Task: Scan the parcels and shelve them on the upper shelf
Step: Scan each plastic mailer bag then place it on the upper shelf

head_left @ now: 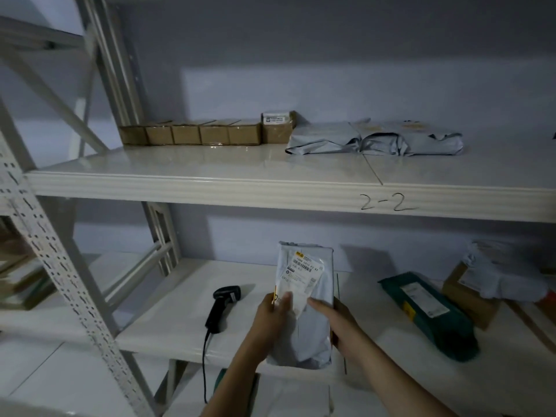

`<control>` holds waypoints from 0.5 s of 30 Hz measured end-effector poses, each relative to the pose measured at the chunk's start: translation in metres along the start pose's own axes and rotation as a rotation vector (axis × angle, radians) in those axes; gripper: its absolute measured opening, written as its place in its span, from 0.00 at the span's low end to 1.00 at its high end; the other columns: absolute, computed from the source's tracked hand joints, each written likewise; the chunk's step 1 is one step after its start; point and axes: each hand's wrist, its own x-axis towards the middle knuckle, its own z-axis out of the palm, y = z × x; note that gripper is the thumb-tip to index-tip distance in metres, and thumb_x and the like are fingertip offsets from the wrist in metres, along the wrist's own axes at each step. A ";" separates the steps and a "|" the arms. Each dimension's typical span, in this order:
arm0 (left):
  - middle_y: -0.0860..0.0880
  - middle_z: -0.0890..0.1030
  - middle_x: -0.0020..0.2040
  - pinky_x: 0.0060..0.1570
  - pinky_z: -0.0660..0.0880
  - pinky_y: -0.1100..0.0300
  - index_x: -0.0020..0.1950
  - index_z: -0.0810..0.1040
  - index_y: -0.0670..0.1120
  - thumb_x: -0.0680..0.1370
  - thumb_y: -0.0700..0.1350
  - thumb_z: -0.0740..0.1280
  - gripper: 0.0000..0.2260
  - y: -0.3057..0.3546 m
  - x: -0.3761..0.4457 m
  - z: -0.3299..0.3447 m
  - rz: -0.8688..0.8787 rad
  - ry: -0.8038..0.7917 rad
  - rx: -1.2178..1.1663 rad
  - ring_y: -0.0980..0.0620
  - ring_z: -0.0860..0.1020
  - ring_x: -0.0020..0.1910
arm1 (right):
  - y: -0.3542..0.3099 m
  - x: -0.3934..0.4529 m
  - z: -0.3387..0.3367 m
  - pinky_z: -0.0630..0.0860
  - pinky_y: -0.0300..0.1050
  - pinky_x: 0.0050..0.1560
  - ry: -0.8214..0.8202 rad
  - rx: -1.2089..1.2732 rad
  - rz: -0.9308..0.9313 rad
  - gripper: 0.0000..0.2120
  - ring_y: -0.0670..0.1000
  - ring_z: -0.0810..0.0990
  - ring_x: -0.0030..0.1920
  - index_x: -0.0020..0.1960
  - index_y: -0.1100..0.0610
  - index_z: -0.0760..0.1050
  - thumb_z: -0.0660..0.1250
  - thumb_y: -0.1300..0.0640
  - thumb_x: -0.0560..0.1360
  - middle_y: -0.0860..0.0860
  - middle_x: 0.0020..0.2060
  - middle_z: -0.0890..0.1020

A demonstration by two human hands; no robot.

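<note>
Grey parcel (304, 299) held upright above the lower shelf's (168, 320) front edge, long axis pointing up toward the upper shelf (210, 164), label facing out; pinched at the left edge by left hand (272, 317), clasped at the right edge by right hand (337, 322), fingers curled round it

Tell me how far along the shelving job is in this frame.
Partly done. Upper shelf already holds a row of cardboard boxes and grey mailer bags. In hand: left hand and right hand grip a white parcel, label up; the scanner lies beside it. Left: a green parcel and more on the lower shelf.
</note>
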 end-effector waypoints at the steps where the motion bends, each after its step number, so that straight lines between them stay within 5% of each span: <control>1: 0.46 0.83 0.54 0.57 0.79 0.47 0.62 0.76 0.45 0.80 0.57 0.63 0.18 -0.002 0.005 -0.006 0.004 0.008 -0.010 0.50 0.82 0.51 | 0.000 0.006 0.007 0.81 0.58 0.59 0.007 -0.018 -0.011 0.17 0.56 0.87 0.53 0.63 0.53 0.79 0.73 0.54 0.76 0.54 0.53 0.87; 11: 0.47 0.81 0.56 0.50 0.78 0.58 0.60 0.74 0.48 0.81 0.55 0.63 0.14 -0.024 0.081 -0.054 -0.055 0.019 -0.088 0.52 0.81 0.51 | 0.016 0.101 0.060 0.84 0.49 0.44 0.024 -0.022 -0.032 0.13 0.54 0.88 0.48 0.58 0.50 0.80 0.74 0.48 0.76 0.50 0.48 0.88; 15: 0.49 0.82 0.50 0.43 0.81 0.59 0.57 0.74 0.51 0.80 0.59 0.63 0.13 -0.021 0.120 -0.074 -0.106 -0.001 -0.100 0.51 0.82 0.47 | 0.010 0.148 0.071 0.83 0.58 0.55 -0.050 -0.024 -0.013 0.21 0.55 0.87 0.52 0.61 0.50 0.80 0.77 0.45 0.71 0.51 0.51 0.88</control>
